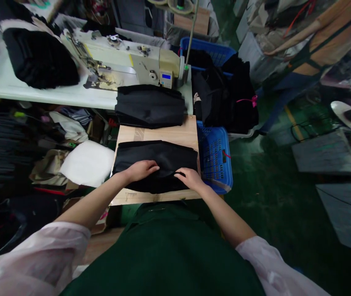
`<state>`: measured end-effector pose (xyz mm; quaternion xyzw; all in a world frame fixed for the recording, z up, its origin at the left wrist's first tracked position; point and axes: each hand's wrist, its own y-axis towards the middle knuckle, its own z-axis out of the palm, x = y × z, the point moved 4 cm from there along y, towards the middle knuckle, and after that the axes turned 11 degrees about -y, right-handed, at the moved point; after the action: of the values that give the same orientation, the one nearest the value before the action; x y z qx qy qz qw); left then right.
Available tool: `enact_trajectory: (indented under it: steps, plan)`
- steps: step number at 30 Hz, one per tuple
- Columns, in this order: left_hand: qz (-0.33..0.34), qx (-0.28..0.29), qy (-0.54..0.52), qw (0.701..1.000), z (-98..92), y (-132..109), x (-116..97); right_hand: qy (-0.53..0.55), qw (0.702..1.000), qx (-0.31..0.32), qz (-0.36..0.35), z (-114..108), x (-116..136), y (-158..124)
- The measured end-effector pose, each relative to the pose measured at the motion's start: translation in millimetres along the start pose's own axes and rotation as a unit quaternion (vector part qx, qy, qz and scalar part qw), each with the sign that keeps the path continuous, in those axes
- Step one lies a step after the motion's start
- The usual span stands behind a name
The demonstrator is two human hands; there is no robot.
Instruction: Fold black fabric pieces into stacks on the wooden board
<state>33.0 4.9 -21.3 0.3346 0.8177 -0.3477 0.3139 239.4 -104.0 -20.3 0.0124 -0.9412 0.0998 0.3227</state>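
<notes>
A stack of black fabric pieces (160, 156) lies on a wooden board (160, 133) in front of me. My left hand (142, 169) rests on the middle of this stack, its thumb and fingers brought together on the cloth. At the stack's near right edge, my right hand (189, 178) pinches the top black fabric piece between thumb and fingers. Some of the cloth under both hands is hidden. Beyond it, a second black fabric stack (149, 106) sits partly on the board and partly on the sewing table.
A sewing machine (144, 61) stands on the white table (55, 96), near a black fabric pile (40, 57). To the right are a blue basket (217, 160) and a heap of black bundles (225, 94). White cloth (87, 163) lies left of the board. Another person (320, 53) stands at upper right.
</notes>
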Motion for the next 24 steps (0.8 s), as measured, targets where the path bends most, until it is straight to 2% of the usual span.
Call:
enact_trajectory:
  steps: [4, 6, 13, 19, 24]
  plan:
    - [0.107, -0.003, -0.007, 0.994, 3.7, -11, -18, 0.024, 0.998, -0.009, 0.051, 1, -1, 1]
    - [0.135, -0.007, -0.017, 0.991, 6.6, -15, -19, 0.040, 0.998, 0.000, 0.056, 2, -1, -1]
    - [0.126, 0.016, -0.133, 0.983, 7.3, -26, -11, 0.011, 1.000, 0.015, -0.019, -4, 18, -17]
    - [0.122, 0.019, -0.144, 0.982, 7.1, -30, -11, -0.006, 0.995, -0.021, -0.094, 6, 42, -11]
    - [0.120, 0.023, -0.140, 0.983, 7.5, -29, -13, -0.015, 0.994, -0.013, -0.108, 17, 45, -2]
